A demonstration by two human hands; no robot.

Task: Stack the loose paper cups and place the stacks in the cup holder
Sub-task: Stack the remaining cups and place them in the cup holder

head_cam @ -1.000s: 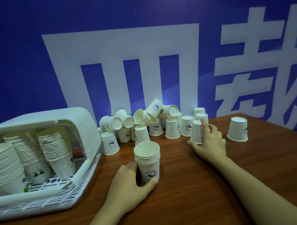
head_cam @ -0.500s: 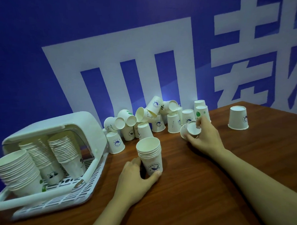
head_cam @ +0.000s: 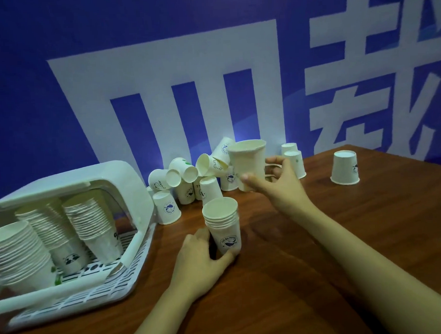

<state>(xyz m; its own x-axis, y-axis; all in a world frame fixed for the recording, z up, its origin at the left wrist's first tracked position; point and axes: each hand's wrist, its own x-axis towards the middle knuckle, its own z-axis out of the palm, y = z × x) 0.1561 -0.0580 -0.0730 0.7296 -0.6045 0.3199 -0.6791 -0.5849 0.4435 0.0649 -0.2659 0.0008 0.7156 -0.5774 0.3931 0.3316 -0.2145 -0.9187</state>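
Right hand point(head_cam: 278, 187) lifts cup point(head_cam: 249, 165) (base hidden); pile point(head_cam: 189, 178) behind partly blocked.

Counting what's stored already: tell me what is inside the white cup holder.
Three tall stacks of nested paper cups stand mouth-up inside the cup holder, on its slotted tray. Its hood hides the space behind them, so more cups there cannot be ruled out.

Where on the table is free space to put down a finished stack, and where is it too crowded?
Bare wood lies between the short stack and the lone upside-down cup, under the right forearm, and along the near edge. The cup pile at the wall and the cup holder are crowded.
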